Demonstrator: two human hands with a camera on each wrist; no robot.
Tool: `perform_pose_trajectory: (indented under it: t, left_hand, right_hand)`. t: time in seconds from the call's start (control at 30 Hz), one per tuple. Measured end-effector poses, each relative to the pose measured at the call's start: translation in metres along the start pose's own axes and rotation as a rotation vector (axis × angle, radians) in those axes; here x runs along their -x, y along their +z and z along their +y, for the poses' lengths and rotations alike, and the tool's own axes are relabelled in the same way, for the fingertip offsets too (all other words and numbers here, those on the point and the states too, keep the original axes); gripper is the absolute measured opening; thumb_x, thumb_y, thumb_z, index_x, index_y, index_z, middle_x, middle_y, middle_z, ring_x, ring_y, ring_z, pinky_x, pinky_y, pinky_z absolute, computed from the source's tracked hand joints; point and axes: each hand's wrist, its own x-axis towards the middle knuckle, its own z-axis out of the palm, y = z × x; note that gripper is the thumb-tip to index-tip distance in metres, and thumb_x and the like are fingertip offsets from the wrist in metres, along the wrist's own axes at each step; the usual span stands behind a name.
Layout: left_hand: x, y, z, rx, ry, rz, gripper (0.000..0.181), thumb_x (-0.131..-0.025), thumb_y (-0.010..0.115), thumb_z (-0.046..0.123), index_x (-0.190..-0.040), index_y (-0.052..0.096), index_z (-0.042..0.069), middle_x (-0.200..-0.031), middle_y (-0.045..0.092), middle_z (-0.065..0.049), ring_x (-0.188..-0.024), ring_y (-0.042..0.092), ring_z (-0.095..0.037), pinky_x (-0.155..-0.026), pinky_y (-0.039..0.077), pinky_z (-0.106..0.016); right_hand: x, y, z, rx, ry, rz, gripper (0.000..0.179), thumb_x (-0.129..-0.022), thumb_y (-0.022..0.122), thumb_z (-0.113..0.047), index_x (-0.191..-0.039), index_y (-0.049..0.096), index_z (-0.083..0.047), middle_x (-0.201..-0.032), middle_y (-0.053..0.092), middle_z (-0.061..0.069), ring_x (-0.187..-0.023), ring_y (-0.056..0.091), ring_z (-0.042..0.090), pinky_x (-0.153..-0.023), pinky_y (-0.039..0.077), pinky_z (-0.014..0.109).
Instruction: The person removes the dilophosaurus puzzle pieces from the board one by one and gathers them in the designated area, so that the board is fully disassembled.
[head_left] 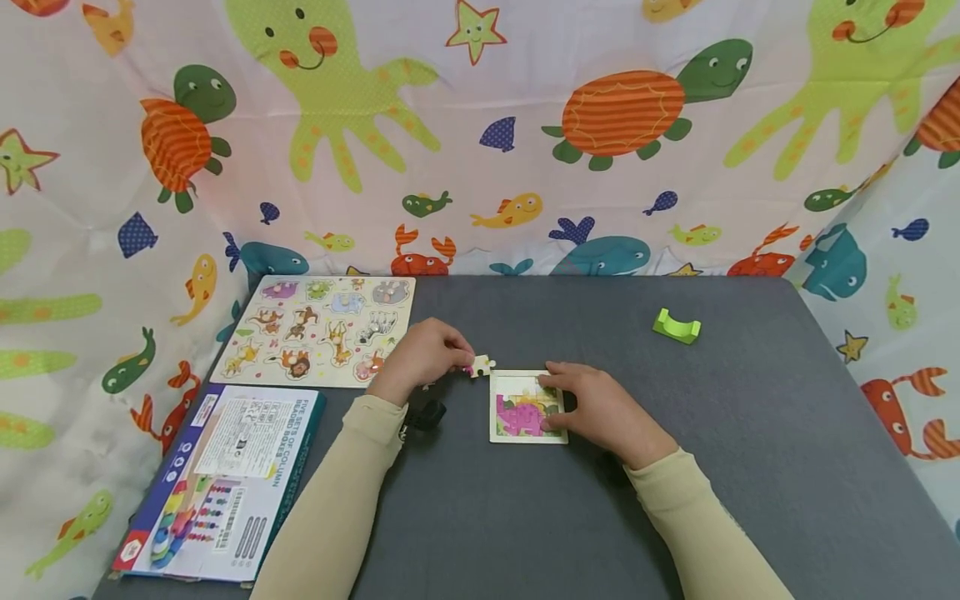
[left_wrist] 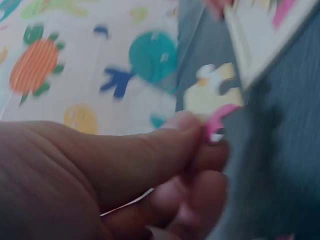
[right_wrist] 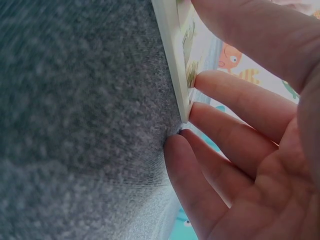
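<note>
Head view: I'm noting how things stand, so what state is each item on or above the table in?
Piece: pinched in the left fingers.
Puzzle: flat, partly filled.
Right fingers: touching the puzzle.
Block: resting, hollow side up.
Board: flat, pictures up.
Box: lying flat, apparently closed.

on the person's right a broad stretch of the worktop (head_left: 787,467) is free to cross, with just the green block (head_left: 677,327) to steer round, and there's bare room behind the puzzle frame (head_left: 528,439) too. the animal board (head_left: 315,329) and flat box (head_left: 251,467) crowd the left side, while the left hand (head_left: 427,354), pinching a puzzle piece (head_left: 482,366), obstructs the frame's far left corner. the right hand (head_left: 600,408) bars its right edge, and printed cloth (head_left: 465,167) walls off the back.
</note>
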Motion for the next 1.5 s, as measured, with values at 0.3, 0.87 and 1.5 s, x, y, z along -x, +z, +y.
perform_pose_trajectory:
  t: [0.3,0.87,1.5]
  left_hand:
    - [0.002,-0.020,-0.013,-0.061,-0.048,-0.059,0.011,-0.099,0.078,0.017,-0.094,0.087,0.013,-0.093,0.080,-0.004,-0.084,0.068,-0.019,-0.077,0.055,-0.035]
    - [0.001,-0.014,-0.015,-0.115,-0.085,-0.024,0.007,-0.097,0.081,0.017,-0.096,0.086,0.013,-0.095,0.080,-0.004,-0.080,0.067,-0.019,-0.071,0.053,-0.034]
    - [0.000,0.058,0.036,-0.076,0.181,-0.040,0.009,-0.098,0.078,0.023,-0.094,0.085,0.018,-0.082,0.075,0.006,-0.070,0.064,-0.013,-0.063,0.052,-0.030]
  right_hand:
    - [0.002,0.000,0.001,-0.010,0.004,0.005,0.064,-0.092,0.088,-0.028,-0.149,0.066,-0.011,-0.166,0.052,0.013,-0.154,0.048,0.042,-0.121,0.043,0.062]
    - [0.002,-0.003,0.003,-0.022,-0.020,0.006,0.065,-0.092,0.088,-0.030,-0.149,0.065,-0.011,-0.164,0.054,0.013,-0.152,0.051,0.041,-0.121,0.043,0.061]
    - [0.001,-0.007,0.014,-0.016,0.022,0.045,0.065,-0.091,0.088,-0.036,-0.147,0.067,-0.009,-0.164,0.053,0.018,-0.152,0.048,0.044,-0.121,0.043,0.063]
